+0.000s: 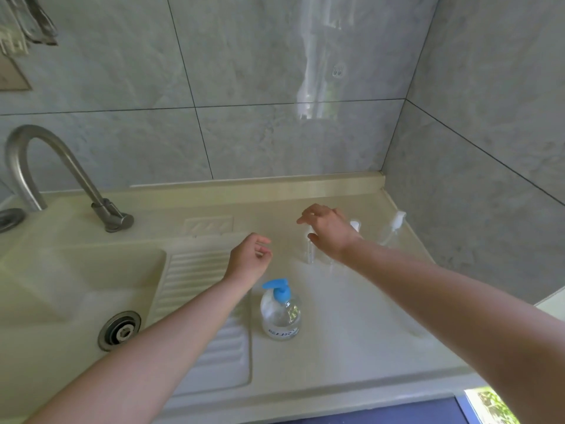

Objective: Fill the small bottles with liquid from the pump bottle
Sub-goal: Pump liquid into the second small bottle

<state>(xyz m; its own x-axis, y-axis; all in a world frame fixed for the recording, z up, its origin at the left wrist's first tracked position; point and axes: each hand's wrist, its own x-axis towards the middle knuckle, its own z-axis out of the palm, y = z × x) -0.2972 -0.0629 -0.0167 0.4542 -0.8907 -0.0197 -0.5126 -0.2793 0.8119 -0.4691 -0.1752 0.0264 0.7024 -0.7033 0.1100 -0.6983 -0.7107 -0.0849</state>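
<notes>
Over desk (351,316), right hand (328,232) spread, empty above small bottles (311,249); could topple them. Left hand (249,260) loosely curled, empty.

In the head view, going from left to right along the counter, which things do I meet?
Curved metal tap → round sink drain → left hand → clear pump bottle with blue pump → right hand → clear spray bottle with white top.

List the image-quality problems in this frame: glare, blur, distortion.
Head view: a bright window reflection glares off the wall tiles; wide-angle bending curves the counter edges and tile lines; the right hand is slightly motion-blurred; the clear small bottles wash out against the pale counter, while the pump bottle stays sharp.
</notes>
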